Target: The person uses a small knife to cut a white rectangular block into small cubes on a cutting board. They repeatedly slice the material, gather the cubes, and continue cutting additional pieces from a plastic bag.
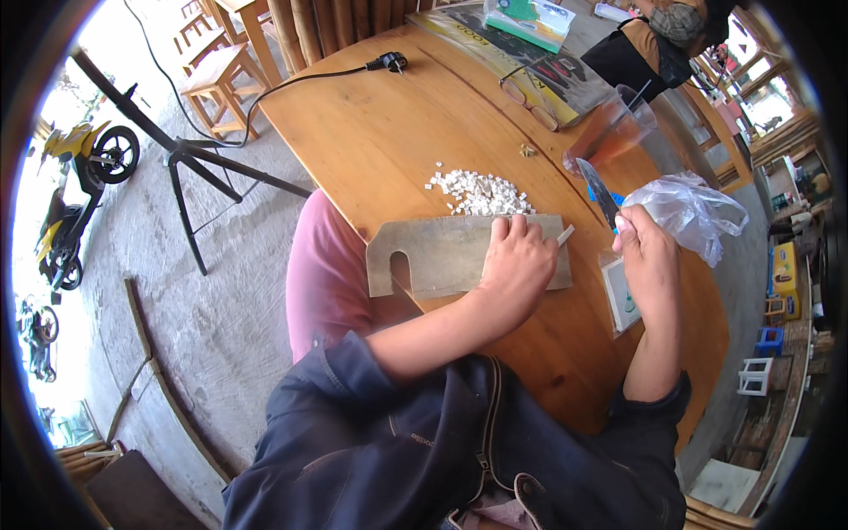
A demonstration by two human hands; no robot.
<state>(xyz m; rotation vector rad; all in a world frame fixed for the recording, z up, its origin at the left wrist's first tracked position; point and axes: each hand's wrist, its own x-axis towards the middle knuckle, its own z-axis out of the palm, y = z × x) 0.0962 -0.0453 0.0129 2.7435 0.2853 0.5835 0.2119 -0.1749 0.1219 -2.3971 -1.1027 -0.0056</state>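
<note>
A greyish-brown cutting board (433,252) with a hook-shaped notch lies at the table's near edge. On it rests my left hand (521,261), fingers curled down over a thin white strip (565,235) whose end sticks out to the right. My right hand (649,256) is closed round the handle of a knife (600,192). The blade points up and away, off to the right of the board and apart from the strip. Just beyond the board's far edge is a loose pile of small white cut pieces (481,193).
A flat white packet (621,293) lies beside my right forearm, with a clear plastic bag (693,212) farther right. Beyond stand a cup of reddish drink (609,132) and eyeglasses (541,115). A black plug (387,62) sits at the far left of the wooden table (353,132).
</note>
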